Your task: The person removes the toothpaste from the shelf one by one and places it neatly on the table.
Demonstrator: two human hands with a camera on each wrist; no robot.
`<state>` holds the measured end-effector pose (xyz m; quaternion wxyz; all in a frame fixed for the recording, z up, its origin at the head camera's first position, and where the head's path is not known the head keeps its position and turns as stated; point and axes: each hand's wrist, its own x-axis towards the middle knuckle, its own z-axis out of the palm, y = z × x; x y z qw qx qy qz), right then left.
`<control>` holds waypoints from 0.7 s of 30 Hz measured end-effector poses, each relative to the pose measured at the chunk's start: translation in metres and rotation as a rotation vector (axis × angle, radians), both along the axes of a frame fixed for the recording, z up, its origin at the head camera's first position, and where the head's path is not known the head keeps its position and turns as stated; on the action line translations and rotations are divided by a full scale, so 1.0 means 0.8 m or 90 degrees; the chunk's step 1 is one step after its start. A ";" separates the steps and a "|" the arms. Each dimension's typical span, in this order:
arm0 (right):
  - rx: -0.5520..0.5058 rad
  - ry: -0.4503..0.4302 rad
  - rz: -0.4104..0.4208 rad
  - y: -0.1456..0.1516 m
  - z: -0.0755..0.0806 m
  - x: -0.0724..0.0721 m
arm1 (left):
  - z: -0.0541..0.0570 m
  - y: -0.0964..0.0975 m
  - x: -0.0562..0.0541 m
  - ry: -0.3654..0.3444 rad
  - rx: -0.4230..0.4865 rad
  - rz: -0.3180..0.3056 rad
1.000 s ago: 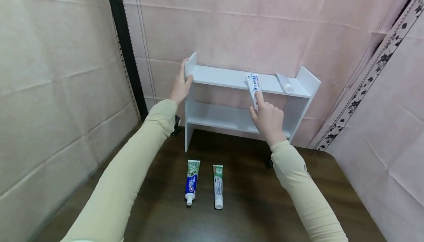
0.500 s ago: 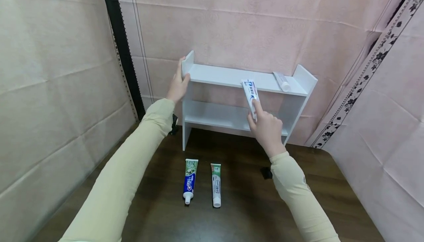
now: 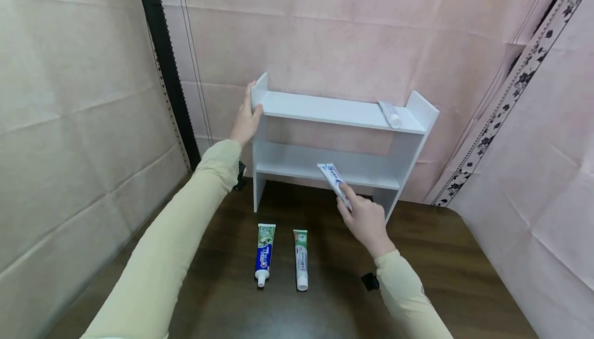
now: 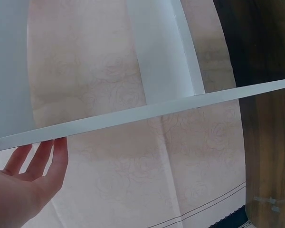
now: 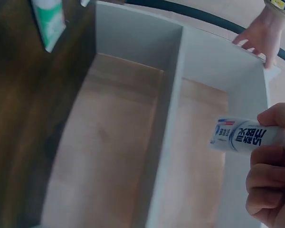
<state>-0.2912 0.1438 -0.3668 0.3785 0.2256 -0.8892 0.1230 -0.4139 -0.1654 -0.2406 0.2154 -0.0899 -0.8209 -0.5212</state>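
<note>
The left hand (image 3: 247, 121) grips the left edge of the white shelf (image 3: 315, 106), presumably steadying it; the right hand (image 3: 368, 221) pinches a toothpaste tube (image 3: 331, 175), its flat end left free.

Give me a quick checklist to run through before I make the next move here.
1. Right hand gripping the white tube: ok.
2. Left hand holding the white rack at its left side: ok.
3. White rack standing upright on the table: ok.
4. White tube clear of the lower board: cannot tell; they overlap in the head view.
5. White tube set down: not ok, it is in the hand.
6. Blue-green tube and green-white tube lying apart: ok.
</note>
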 end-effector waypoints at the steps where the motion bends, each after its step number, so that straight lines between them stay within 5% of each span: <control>1: -0.004 -0.011 0.001 0.001 -0.006 0.003 | -0.001 -0.001 0.000 -0.001 0.000 0.001; 9: -0.039 -0.112 -0.012 0.001 -0.042 0.021 | -0.003 0.000 -0.002 0.004 0.001 0.005; 16: -0.049 -0.167 -0.100 0.001 -0.068 0.021 | -0.006 -0.001 -0.004 -0.008 -0.004 0.001; 21: -0.032 -0.285 -0.145 0.006 -0.091 0.017 | -0.006 -0.002 -0.005 -0.006 0.000 -0.002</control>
